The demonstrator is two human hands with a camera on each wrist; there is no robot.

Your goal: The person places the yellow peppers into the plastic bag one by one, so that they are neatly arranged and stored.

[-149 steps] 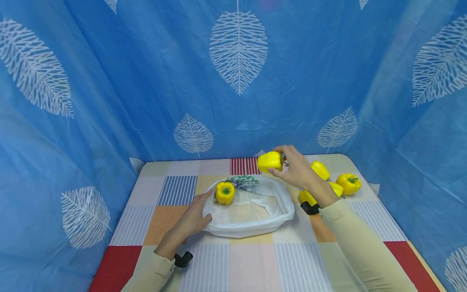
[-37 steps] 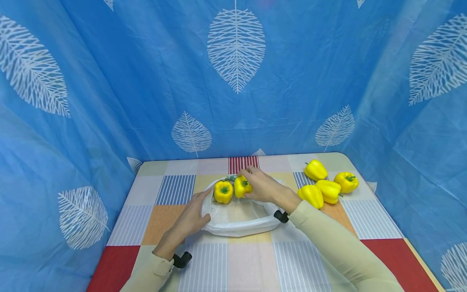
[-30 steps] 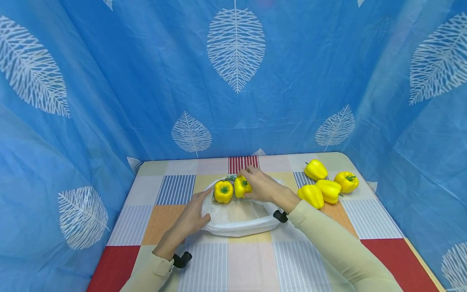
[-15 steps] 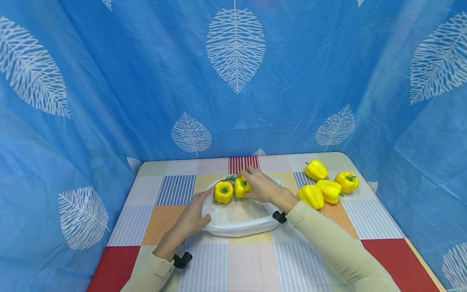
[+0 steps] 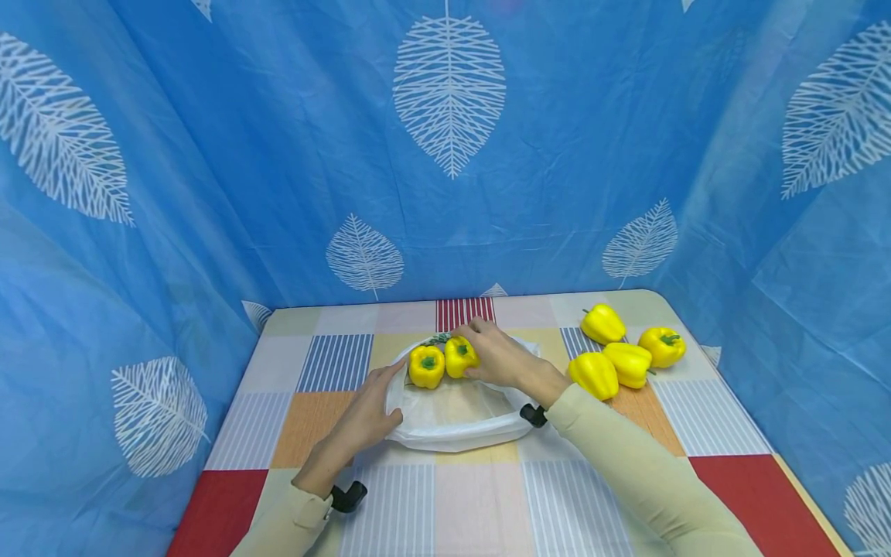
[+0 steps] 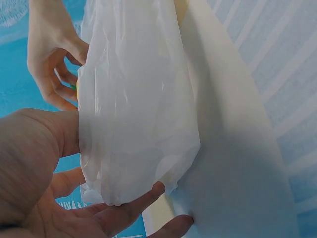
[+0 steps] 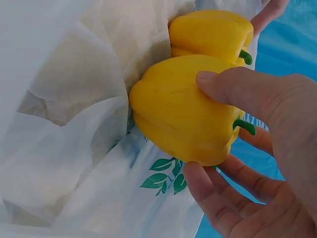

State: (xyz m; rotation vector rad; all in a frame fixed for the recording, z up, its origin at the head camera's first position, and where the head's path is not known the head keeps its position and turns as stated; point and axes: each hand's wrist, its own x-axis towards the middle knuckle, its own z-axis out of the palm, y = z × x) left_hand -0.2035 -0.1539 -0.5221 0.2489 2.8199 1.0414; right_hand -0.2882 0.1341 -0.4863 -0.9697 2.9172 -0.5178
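Observation:
A white plastic bag (image 5: 452, 439) with a green leaf print stands on the table, its mouth spread wide and facing up. My left hand (image 5: 366, 414) holds its left side; in the left wrist view the thumb and index finger reach over the rim, with other fingers outside against the plastic. My right hand (image 5: 496, 356) reaches in over the far right side and grips a yellow bell pepper (image 7: 178, 104) between thumb and fingertips, its green stem toward the palm. Inside, a second yellow bell pepper (image 5: 426, 367) sits at the left end, right beside the held one.
Several yellow bell peppers (image 5: 626, 365) lie grouped on the table to the right of the bag, beyond my right forearm. A patchwork-patterned cloth (image 5: 480, 507) covers the table. Blue curtains (image 5: 292, 139) with white leaves hang around the back and sides.
Five seconds ago my right hand held the pepper above the bag's back right; it is now down inside, beside the first pepper. Lately it shifted slightly left. My left hand stays put.

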